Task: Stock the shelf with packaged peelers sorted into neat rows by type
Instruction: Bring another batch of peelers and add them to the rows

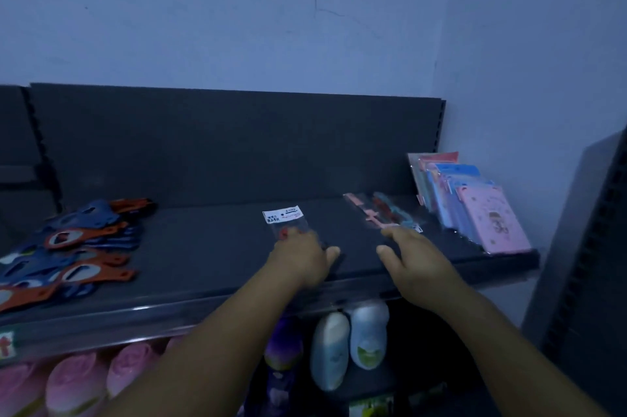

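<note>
On shelf [203, 247]: perhaps four peeler packets [286, 221].

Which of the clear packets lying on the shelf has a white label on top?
The clear packet under the left hand, mid-shelf. Its white printed label sits at the far end; the pink and teal packets by the right hand show none there.

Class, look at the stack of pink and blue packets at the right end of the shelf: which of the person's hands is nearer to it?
Right. The right hand lies just left of the stack of packets; the left hand is farther left, mid-shelf.
</note>
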A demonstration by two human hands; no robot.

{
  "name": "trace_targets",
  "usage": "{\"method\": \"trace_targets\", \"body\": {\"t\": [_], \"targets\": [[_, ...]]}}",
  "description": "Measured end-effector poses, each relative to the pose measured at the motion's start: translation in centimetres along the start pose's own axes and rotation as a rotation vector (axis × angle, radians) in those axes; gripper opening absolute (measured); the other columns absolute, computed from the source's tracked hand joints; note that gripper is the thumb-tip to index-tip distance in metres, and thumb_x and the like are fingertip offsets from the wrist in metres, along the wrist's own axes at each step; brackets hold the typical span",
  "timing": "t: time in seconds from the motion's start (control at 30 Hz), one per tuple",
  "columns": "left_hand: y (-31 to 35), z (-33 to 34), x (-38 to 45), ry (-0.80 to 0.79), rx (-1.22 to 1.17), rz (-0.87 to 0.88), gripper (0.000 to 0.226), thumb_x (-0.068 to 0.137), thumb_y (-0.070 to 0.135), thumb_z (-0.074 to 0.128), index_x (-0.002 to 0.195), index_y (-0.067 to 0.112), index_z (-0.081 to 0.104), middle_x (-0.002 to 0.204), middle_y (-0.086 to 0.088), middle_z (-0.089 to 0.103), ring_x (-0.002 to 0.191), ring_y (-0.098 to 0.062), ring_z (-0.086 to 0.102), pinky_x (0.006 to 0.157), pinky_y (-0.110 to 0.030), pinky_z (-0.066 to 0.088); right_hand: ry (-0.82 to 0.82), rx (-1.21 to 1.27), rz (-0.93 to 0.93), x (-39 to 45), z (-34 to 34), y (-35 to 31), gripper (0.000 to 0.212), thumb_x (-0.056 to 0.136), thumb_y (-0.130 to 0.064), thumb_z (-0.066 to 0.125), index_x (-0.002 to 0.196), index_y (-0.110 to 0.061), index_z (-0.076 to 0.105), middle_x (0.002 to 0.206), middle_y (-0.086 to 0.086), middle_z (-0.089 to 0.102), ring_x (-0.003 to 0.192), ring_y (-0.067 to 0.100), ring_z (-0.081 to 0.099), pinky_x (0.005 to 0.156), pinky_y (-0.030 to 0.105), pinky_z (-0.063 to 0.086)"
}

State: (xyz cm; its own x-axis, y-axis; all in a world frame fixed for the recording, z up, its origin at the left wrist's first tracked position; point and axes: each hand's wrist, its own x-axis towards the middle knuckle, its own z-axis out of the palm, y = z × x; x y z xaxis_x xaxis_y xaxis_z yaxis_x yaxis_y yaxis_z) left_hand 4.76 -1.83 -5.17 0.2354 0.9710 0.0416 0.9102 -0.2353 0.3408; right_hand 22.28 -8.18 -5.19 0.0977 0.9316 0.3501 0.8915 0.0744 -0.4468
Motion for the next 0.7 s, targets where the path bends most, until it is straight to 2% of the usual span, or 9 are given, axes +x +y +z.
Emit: {"method": "trace_targets", "body": {"t": [0.1,0.2,0.3,0.37,0.53,0.63,0.7], "targets": [[1.4,0.5,1.5,0.020,-0.001,0.017,0.054,0.093,0.053,0.043,0.124,0.011,0.053,0.133,-0.020,0.042,0.121,-0.034,0.046,0.101,-0.040,0.040,-0.019,-0.001,0.026,2.1,0.4,1.0,0.040,0.096,-0.032,0.045,0.131,-0.014,0.050,0.135,0.006,0.049,0.126,0.021,0.044,0.104,0.031,0.034],[2.8,0.6,3.5,0.052,-0.050,-0.009,0.049,0.089,0.040,0.058,0.125,0.010,0.046,0.133,-0.016,0.034,0.114,-0.036,0.049,0.097,-0.040,0.043,-0.012,-0.008,0.054,4.2,0.8,2.5,0.031,0.095,-0.029,0.046,0.119,-0.014,0.059,0.125,0.009,0.056,0.119,0.024,0.048,0.101,0.032,0.038],[3.7,0.6,5.3,0.049,-0.120,-0.085,0.068,0.079,0.030,0.070,0.132,0.010,0.031,0.134,-0.014,0.025,0.116,-0.036,0.043,0.094,-0.039,0.044,-0.001,-0.001,0.104,5.9,0.9,3.8,0.026,0.094,-0.026,0.047,0.110,-0.012,0.062,0.118,0.010,0.056,0.113,0.027,0.049,0.096,0.034,0.040],[4.1,0.5,6.3,0.050,-0.185,-0.113,0.079,0.074,0.032,0.074,0.133,0.012,0.025,0.134,-0.014,0.023,0.119,-0.036,0.040,0.093,-0.038,0.043,0.015,-0.021,0.135,7.1,0.9,4.5,0.030,0.093,-0.026,0.047,0.117,-0.012,0.059,0.123,0.011,0.053,0.116,0.029,0.047,0.097,0.034,0.039],[5.3,-0.5,9.8,0.139,-0.449,-0.107,0.076,0.074,0.034,0.074,0.130,0.013,0.027,0.130,-0.013,0.033,0.121,-0.035,0.040,0.093,-0.037,0.042,0.018,-0.063,0.217,11.3,0.6,5.2,0.044,0.094,-0.027,0.047,0.134,-0.009,0.043,0.136,0.015,0.046,0.125,0.030,0.042,0.105,0.039,0.037],[6.2,0.2,11.9,0.096,-0.500,-0.086,0.078,0.074,0.040,0.074,0.131,0.013,0.029,0.129,-0.011,0.047,0.121,-0.032,0.044,0.094,-0.035,0.041,-0.027,-0.058,0.310,13.8,0.7,5.4,0.047,0.095,-0.029,0.043,0.135,-0.006,0.038,0.134,0.019,0.049,0.122,0.034,0.047,0.102,0.040,0.040],[6.5,1.0,13.3,0.063,-0.486,-0.069,0.072,0.077,0.042,0.071,0.130,0.012,0.031,0.127,-0.008,0.053,0.120,-0.029,0.045,0.095,-0.032,0.039,-0.048,-0.030,0.389,15.4,1.3,5.8,0.043,0.097,-0.031,0.038,0.129,-0.004,0.041,0.130,0.023,0.052,0.117,0.035,0.050,0.097,0.040,0.041]]}}
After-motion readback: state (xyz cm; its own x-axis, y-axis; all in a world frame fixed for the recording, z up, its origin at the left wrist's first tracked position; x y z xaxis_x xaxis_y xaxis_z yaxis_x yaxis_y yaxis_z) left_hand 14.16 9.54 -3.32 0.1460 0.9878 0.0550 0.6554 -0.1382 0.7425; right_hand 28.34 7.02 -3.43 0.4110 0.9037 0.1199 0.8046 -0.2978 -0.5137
